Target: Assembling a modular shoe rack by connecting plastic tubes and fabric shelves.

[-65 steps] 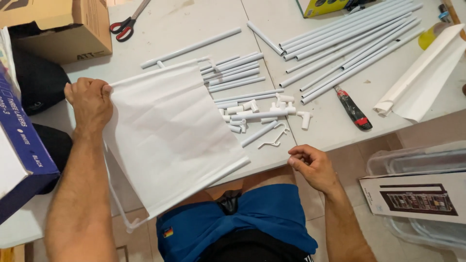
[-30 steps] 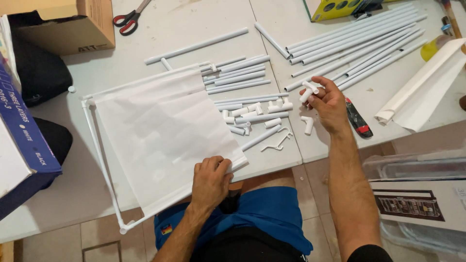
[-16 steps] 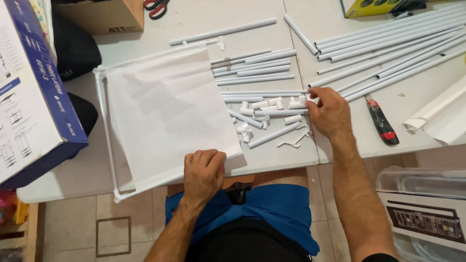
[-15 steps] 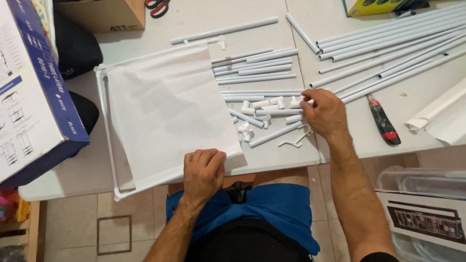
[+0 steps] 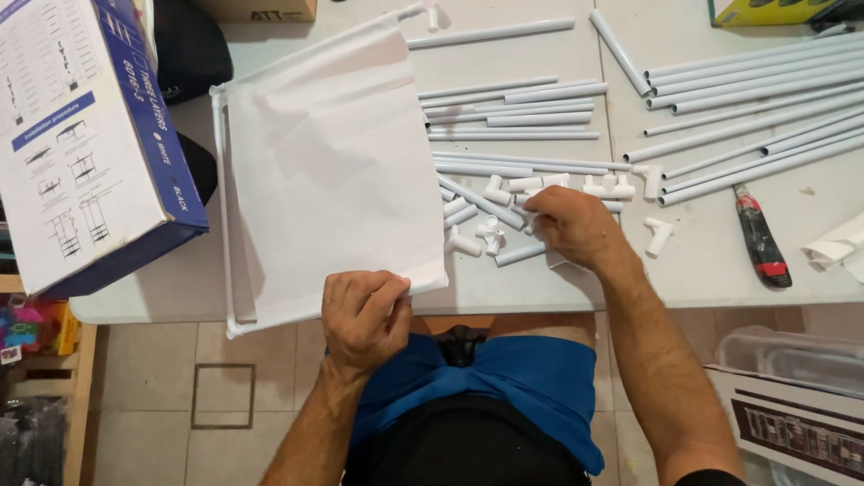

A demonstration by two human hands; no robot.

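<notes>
Pinched between thumb and fingers of the left hand (image 5: 364, 317), the near edge of the white fabric panel (image 5: 333, 171) is held at lower centre of the frame; the panel lies on the white table (image 5: 540, 283), stretched on a thin tube frame (image 5: 221, 207). It looks light and floppy, best gripped along the stiff framed edge. Right hand (image 5: 571, 225) curls over small white plastic connectors (image 5: 490, 232) at centre, the grasp hidden.

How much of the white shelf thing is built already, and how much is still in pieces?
One white fabric panel already sits on its tube frame. The left hand holds its near edge, while the right hand rests among the small white connectors. Most is still loose: short tubes and long tubes lie unjoined on the table.
</notes>
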